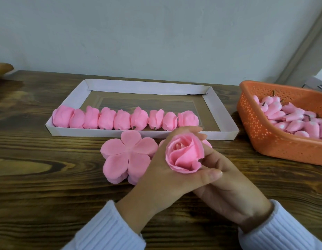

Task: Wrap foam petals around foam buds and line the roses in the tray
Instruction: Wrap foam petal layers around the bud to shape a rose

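Note:
A pink foam rose point(184, 153), petals wrapped around its bud, is held above the table in front of me. My left hand point(162, 177) grips it, fingers behind and thumb under its front. My right hand point(227, 184) lies under and to the right of the rose, fingers curled around its base. A stack of flat five-lobed pink petals point(127, 156) lies on the table just left of my hands. Beyond it, the white cardboard tray point(223, 112) holds a row of several finished roses point(124, 118) along its near edge.
An orange perforated basket point(264, 134) at the right holds several pink foam buds point(292, 116). The dark wooden table point(39, 168) runs back to a pale wall. A brown object point(1, 69) sits at the far left edge.

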`<state>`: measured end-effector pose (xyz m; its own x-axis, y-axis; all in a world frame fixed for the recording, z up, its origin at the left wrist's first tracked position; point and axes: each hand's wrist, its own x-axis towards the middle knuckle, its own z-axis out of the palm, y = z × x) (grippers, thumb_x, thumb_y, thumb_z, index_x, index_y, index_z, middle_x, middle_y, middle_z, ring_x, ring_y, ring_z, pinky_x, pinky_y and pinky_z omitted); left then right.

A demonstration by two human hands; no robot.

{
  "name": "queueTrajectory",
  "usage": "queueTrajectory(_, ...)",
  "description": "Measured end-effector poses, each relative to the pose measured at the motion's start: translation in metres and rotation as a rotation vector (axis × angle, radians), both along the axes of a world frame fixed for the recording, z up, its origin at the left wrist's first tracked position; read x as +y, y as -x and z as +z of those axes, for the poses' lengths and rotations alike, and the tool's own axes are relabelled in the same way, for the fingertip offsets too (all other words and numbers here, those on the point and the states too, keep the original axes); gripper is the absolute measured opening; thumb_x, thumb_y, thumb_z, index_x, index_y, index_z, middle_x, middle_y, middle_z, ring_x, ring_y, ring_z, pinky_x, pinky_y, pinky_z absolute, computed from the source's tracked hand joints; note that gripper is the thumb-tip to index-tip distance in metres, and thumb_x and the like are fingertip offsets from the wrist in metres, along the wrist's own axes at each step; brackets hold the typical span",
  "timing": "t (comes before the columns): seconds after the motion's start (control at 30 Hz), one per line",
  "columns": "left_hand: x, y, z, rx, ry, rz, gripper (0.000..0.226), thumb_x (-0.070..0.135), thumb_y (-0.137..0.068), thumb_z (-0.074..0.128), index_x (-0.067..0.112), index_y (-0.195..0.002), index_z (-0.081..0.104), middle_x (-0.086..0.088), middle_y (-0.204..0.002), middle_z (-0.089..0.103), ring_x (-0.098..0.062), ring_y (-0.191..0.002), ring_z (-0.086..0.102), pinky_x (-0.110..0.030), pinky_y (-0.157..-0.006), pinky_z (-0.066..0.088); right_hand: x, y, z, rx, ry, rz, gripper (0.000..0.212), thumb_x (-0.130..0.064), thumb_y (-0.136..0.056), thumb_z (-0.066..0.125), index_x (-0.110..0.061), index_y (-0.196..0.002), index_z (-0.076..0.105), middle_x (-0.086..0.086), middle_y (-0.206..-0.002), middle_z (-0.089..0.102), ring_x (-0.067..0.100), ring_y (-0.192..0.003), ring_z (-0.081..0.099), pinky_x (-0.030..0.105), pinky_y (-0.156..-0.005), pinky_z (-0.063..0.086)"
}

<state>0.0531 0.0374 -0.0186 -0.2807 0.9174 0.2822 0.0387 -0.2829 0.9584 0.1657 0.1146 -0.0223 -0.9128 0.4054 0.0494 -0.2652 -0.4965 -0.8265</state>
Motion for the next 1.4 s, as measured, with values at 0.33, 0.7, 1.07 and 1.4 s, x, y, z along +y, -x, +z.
queueTrajectory(0.33,-0.003,-0.001,0.005,-0.056,-0.056,0.0,0.029,0.024,-0.07,0.074,0.016,-0.097,0.07,0.0,-0.1,0.071,-0.012,-0.096,0.067,-0.022,-0.08,0.053,0.003,-0.001,0.005,0.044,0.05,0.134,0.06,-0.022,-0.081,0.072,0.0,-0.133,0.051,0.022,-0.132,0.055,0.035,-0.126,0.05,0.048,-0.108,0.038)
queueTrajectory(0.7,-0.003,-0.004,0.004,-0.003,-0.046,0.043,0.041,0.03,-0.057,0.08,0.024,-0.095,0.066,0.004,-0.102,0.07,-0.011,-0.097,0.067,-0.021,-0.08,0.053,0.002,-0.003,0.0,0.034,0.078,0.08,0.057,-0.027,-0.08,0.076,0.002,-0.126,0.057,0.022,-0.126,0.06,0.031,-0.119,0.058,0.039,-0.093,0.052)
queueTrajectory(1.07,0.003,0.003,0.0,-0.077,-0.091,0.272,0.032,0.029,-0.058,0.083,0.014,-0.082,0.068,-0.001,-0.081,0.073,-0.016,-0.077,0.07,-0.032,-0.072,0.058,0.005,-0.009,0.003,-0.004,-0.97,-0.714,0.007,-0.017,-0.086,0.057,-0.019,-0.09,0.063,0.0,-0.101,0.063,0.018,-0.094,0.062,0.025,-0.076,0.05)
queueTrajectory(1.4,0.003,-0.002,0.004,0.076,-0.072,0.152,0.029,0.006,-0.065,0.076,0.022,-0.082,0.059,0.016,-0.069,0.066,0.004,-0.065,0.063,-0.009,-0.059,0.048,0.002,-0.009,0.006,-0.067,-1.237,-0.737,0.019,-0.02,-0.091,0.052,-0.027,-0.105,0.063,0.001,-0.12,0.056,0.009,-0.114,0.056,0.024,-0.09,0.047)
